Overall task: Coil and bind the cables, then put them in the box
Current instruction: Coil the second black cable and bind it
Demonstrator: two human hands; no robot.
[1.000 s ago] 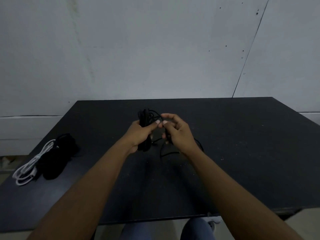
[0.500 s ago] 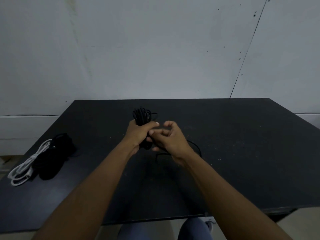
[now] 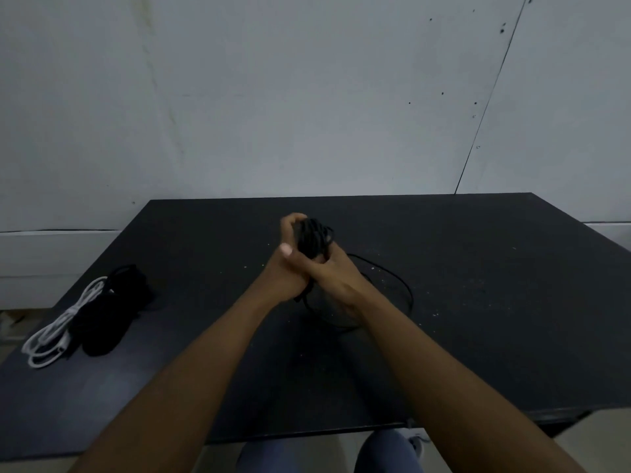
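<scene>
Above the black bench [image 3: 495,319], left hand [image 3: 290,268] and right hand [image 3: 336,276] both curled tight round a black cable coil [image 3: 312,233], loose tail [image 3: 396,279] trailing right, white cable [image 3: 54,336] far left

This seems to be a plain work room. A black table [image 3: 478,302] stands against a pale grey panel wall [image 3: 307,97] that has a dark seam [image 3: 489,97] and small holes. Some coiled cables [image 3: 85,322] lie at the table's left side.

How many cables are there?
3: a black cable coil in left hand and right hand, a white coiled cable at the table's left, a black bundle beside it, maybe hiding more.
</scene>
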